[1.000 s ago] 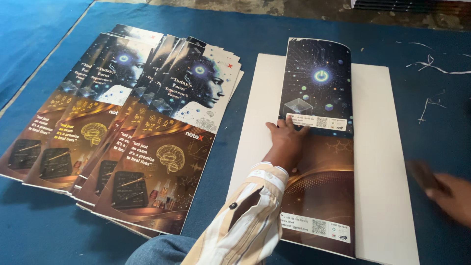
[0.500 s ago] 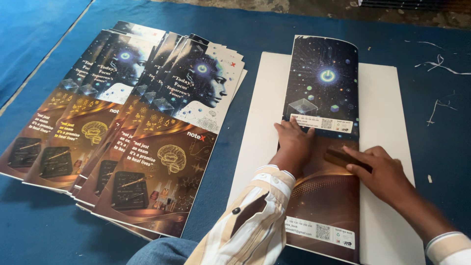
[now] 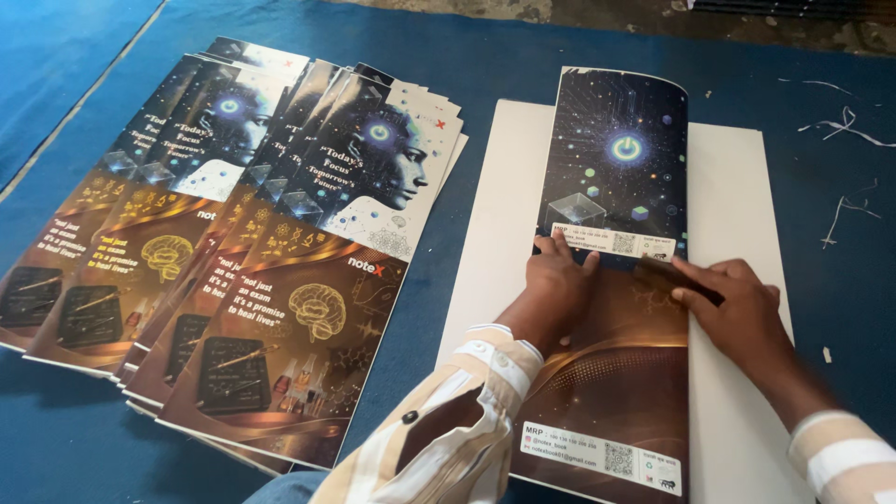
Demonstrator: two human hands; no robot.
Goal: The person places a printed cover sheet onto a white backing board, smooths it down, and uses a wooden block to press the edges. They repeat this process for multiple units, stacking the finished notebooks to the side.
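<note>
Right hand point(image 3: 737, 308), gripping a dark creasing tool point(image 3: 677, 280), had reached the printed cover sheet point(image 3: 611, 280); left hand point(image 3: 555, 289) pressed it flat, fingers spread.

The right hand point(image 3: 737, 308) is motion-blurred, and the dark flat thing point(image 3: 677, 278) under its fingers is too smeared to identify. The left hand point(image 3: 553, 285) hides the middle of the printed sheet point(image 3: 616, 159), whose lower corner runs past the bottom edge. The fanned covers point(image 3: 308, 280) overlap, hiding one another.
</note>
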